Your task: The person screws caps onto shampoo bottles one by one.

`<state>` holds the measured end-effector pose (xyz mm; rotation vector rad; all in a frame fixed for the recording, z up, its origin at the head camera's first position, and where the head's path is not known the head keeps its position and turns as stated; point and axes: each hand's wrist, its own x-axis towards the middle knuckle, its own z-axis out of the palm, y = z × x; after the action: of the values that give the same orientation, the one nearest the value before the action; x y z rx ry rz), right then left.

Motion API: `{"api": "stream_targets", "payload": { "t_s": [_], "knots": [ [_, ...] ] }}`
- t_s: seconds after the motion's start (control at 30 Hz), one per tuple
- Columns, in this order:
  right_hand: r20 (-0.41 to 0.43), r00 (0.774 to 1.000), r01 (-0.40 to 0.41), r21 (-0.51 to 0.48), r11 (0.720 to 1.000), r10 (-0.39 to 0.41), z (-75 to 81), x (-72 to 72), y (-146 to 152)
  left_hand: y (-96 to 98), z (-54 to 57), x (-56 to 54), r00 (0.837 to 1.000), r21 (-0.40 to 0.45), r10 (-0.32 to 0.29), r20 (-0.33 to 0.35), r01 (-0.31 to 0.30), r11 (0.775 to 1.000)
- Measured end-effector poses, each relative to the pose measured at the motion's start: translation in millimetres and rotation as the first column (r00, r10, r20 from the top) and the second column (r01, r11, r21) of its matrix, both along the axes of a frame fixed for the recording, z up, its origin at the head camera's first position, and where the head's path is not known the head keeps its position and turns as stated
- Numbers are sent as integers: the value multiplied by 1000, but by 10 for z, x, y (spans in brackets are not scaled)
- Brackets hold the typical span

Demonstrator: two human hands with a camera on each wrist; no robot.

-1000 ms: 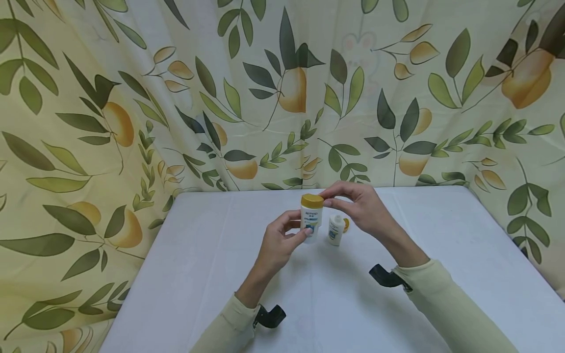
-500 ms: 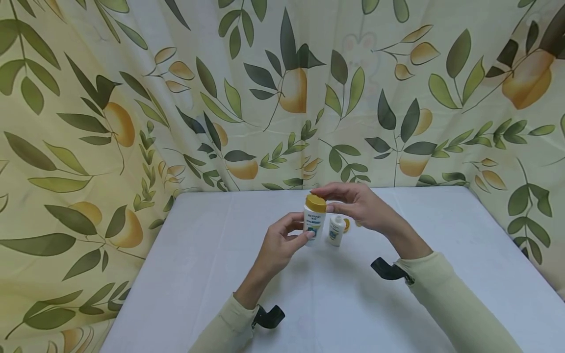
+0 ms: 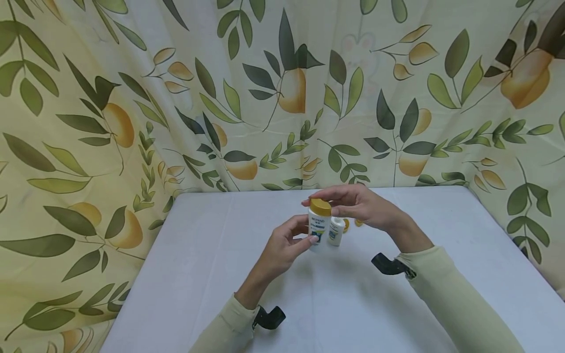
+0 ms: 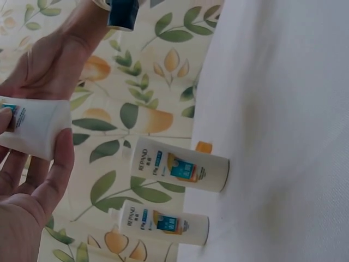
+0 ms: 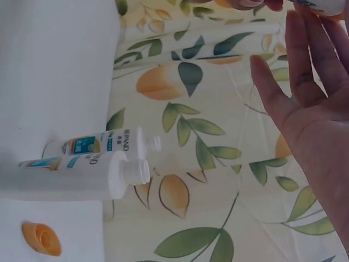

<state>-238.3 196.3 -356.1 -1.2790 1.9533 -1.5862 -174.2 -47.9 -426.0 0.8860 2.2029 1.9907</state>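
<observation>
A white bottle (image 3: pixel 317 226) with a printed label and a yellow cap (image 3: pixel 320 207) is raised over the table, tilted slightly. My left hand (image 3: pixel 282 246) grips its body, thumb across the label. From above, my right hand (image 3: pixel 368 207) holds the cap between thumb and fingers. In the left wrist view, the bottle's lower end (image 4: pixel 41 125) shows between the fingers. Two similar white bottles stand uncapped on the table, one larger bottle (image 4: pixel 180 166) and one smaller-looking bottle (image 4: pixel 163 222). Only one standing bottle (image 3: pixel 336 232) shows in the head view.
Two loose yellow caps lie behind the standing bottle, a nearer cap (image 3: pixel 346 225) and a farther cap (image 3: pixel 358 223). A white cloth covers the table (image 3: pixel 198 264). A leaf-and-fruit patterned curtain (image 3: pixel 176 122) hangs along the back and sides. Each wrist wears a black camera.
The held bottle has shifted slightly right and toward me, with my left hand. My right fingers have spread from the cap's edge over its top and far side.
</observation>
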Motion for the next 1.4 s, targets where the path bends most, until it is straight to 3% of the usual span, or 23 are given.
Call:
{"api": "stream_targets", "payload": {
  "t_s": [0.17,0.47,0.77,1.03,1.17,1.4],
  "knots": [
    [22,1000,-14,-22,1000,15,0,10,-6,7,-1,6,1000,10,-2,-19,2,1000],
    [-22,996,92,-21,996,-92,-4,60,-72,15,-16,10,997,42,75,-34,-74,996],
    [-69,979,191,-5,982,-191,-9,110,-130,20,-32,10,991,55,113,-67,-109,992],
    [-59,968,242,-22,970,-243,-19,137,-142,29,-43,9,988,52,131,-80,-127,991],
    [-52,970,236,-9,972,-236,-20,133,-108,23,-35,10,988,37,126,-94,-123,992],
    [-32,988,148,-7,989,-149,-17,106,-40,-3,-41,11,989,-2,101,-112,-102,995]
  ]
}}
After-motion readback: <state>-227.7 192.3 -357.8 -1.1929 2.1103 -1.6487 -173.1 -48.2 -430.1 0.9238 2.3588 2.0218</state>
